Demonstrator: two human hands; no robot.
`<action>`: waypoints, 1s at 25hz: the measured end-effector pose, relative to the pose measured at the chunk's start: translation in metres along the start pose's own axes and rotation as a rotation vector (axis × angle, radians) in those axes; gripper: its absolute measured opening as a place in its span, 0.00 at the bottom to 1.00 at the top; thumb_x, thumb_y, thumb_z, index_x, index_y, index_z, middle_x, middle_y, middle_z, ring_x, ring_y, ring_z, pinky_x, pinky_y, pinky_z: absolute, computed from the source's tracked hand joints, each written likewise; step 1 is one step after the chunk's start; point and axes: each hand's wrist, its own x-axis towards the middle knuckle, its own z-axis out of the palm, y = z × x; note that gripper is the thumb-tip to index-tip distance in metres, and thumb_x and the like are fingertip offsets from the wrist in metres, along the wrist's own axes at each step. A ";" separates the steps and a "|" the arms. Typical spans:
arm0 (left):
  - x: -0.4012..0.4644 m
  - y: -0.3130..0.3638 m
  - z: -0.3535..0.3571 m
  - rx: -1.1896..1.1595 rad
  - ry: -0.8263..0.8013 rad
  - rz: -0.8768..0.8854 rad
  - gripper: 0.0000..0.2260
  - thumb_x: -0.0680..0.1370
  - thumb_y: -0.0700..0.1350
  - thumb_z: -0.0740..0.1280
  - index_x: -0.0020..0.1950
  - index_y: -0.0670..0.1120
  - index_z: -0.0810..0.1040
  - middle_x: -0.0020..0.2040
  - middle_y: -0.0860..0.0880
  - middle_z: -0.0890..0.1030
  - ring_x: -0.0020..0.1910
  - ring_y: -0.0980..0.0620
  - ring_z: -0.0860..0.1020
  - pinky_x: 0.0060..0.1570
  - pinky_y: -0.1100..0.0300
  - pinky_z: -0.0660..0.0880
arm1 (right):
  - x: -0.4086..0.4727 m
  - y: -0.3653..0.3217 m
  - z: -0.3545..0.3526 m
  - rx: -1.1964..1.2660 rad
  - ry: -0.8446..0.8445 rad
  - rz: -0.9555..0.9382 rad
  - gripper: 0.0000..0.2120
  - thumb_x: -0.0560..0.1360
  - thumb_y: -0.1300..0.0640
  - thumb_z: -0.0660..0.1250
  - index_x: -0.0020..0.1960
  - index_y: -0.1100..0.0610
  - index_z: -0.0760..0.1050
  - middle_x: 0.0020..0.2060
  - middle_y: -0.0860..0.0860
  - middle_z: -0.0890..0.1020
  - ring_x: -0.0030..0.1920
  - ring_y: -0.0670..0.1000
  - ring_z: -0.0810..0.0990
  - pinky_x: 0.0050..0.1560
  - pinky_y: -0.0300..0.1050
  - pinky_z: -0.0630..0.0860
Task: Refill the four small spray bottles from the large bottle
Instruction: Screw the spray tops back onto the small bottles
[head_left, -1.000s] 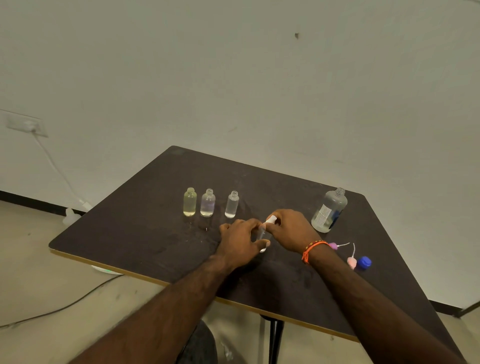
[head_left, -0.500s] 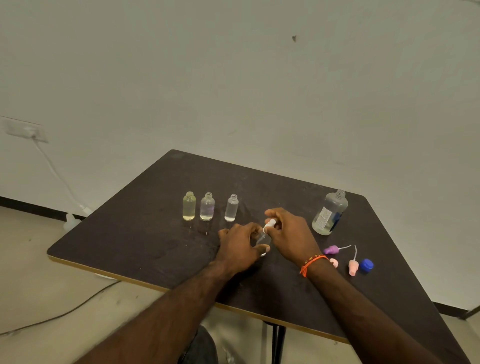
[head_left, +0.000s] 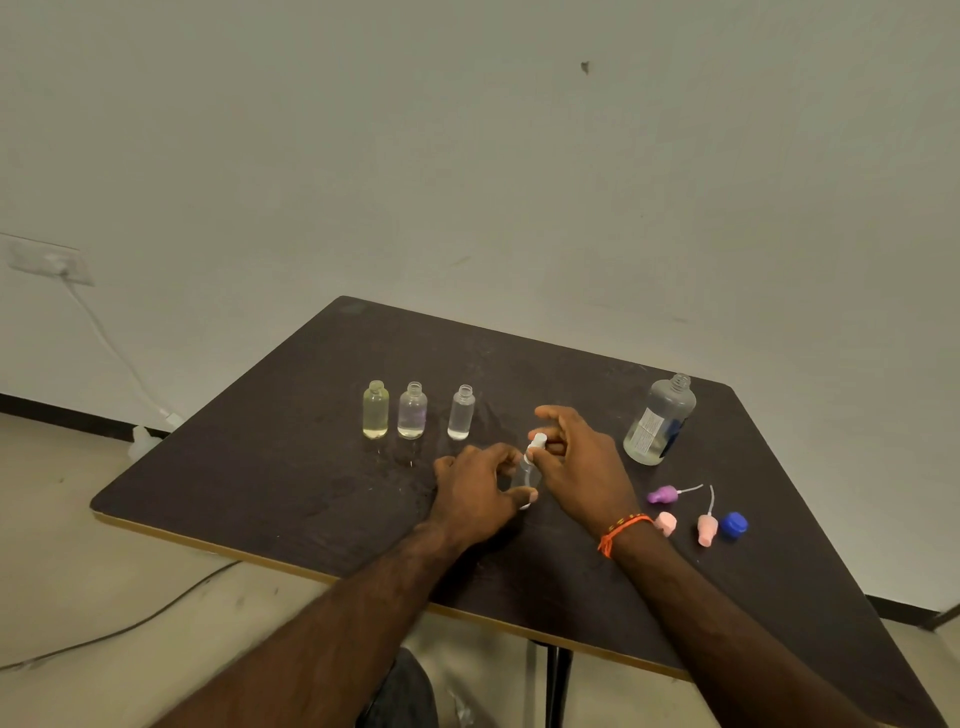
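Three small uncapped bottles stand in a row on the dark table (head_left: 260, 467): a yellowish one (head_left: 375, 410), a faintly purple one (head_left: 412, 411) and a clear one (head_left: 461, 413). A fourth small clear bottle (head_left: 525, 475) stands between my hands. My left hand (head_left: 480, 493) grips its body. My right hand (head_left: 576, 457) pinches its white spray top (head_left: 536, 445). The large clear bottle (head_left: 660, 420), open and labelled, stands at the right.
Loose spray tops lie right of my right wrist: a purple one (head_left: 663, 494) and two pink ones (head_left: 666, 523) (head_left: 707, 529), with a blue cap (head_left: 733, 524). A wall socket (head_left: 49, 259) with a white cable is at the left. The table's front edge runs near my forearms.
My hands stay on the fourth small bottle; my right hand's fingers have shifted around its white top. The view has tilted slightly.
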 end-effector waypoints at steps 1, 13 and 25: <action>0.000 0.000 0.001 0.007 -0.001 0.002 0.20 0.73 0.59 0.76 0.63 0.57 0.79 0.53 0.60 0.82 0.58 0.60 0.76 0.63 0.52 0.63 | 0.002 0.000 0.000 -0.020 0.020 0.033 0.24 0.74 0.54 0.74 0.68 0.51 0.72 0.49 0.46 0.84 0.48 0.44 0.83 0.55 0.47 0.81; -0.002 0.000 0.001 0.018 -0.002 -0.008 0.19 0.73 0.59 0.76 0.61 0.57 0.79 0.52 0.60 0.82 0.57 0.60 0.76 0.60 0.53 0.61 | -0.001 0.007 0.003 0.010 0.054 0.080 0.30 0.71 0.50 0.77 0.68 0.48 0.69 0.44 0.46 0.84 0.44 0.43 0.82 0.50 0.45 0.82; -0.003 -0.002 0.002 0.015 -0.010 -0.012 0.19 0.71 0.60 0.77 0.59 0.58 0.79 0.48 0.62 0.80 0.55 0.59 0.77 0.64 0.47 0.69 | -0.002 0.009 -0.001 0.059 -0.002 0.078 0.31 0.71 0.48 0.78 0.68 0.50 0.68 0.46 0.45 0.82 0.45 0.44 0.82 0.50 0.45 0.81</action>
